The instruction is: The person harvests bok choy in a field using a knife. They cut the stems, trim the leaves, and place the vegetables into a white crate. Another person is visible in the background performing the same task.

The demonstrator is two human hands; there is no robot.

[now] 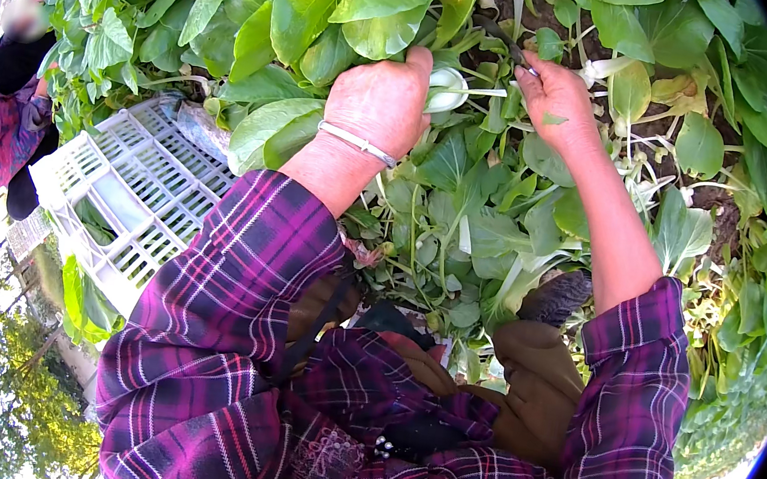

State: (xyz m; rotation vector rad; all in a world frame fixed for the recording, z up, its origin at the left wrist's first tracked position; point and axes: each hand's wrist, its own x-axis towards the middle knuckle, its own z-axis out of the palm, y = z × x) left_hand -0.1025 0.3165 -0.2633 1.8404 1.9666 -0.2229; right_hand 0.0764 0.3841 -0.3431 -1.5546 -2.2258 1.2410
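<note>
My left hand (381, 102), with a bracelet on its wrist, is closed around a head of leafy greens like bok choy (448, 92); the pale cut base shows beside my thumb. To the right, my right hand (558, 102) grips the handle of a dark, thin tool, probably a knife (501, 37), whose far end lies among stems near the soil. A bit of leaf sticks to that hand. Loose leaves (465, 170) and pale stems cover the ground below both hands.
A white plastic crate (143, 186) stands tilted at my left. Dense leafy plants (151, 20) grow at the upper left and along the right. Another person (1, 109) is at the far left. My shoe (556, 296) rests among the leaves.
</note>
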